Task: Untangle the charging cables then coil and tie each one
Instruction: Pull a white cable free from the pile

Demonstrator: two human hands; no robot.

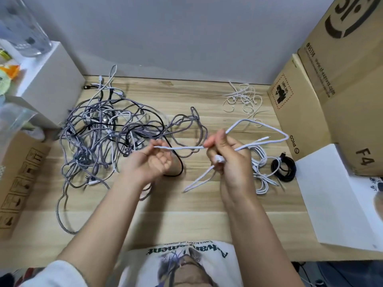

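Left hand (154,160) pinches white cable (182,148) taut; right hand (226,156) grips its gathered loops (likely forming coil). Tangled pile (103,133) at 9 o'clock on worktop (186,214); finished bundles (269,168) at 3 o'clock; ties (244,100) at 1 o'clock, within reach.

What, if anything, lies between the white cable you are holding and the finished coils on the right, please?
Nothing visible does. The white cable is held above the table by the left hand and right hand, clear of the tangled pile. The bare wood leads straight to the coiled white cables and black coil.
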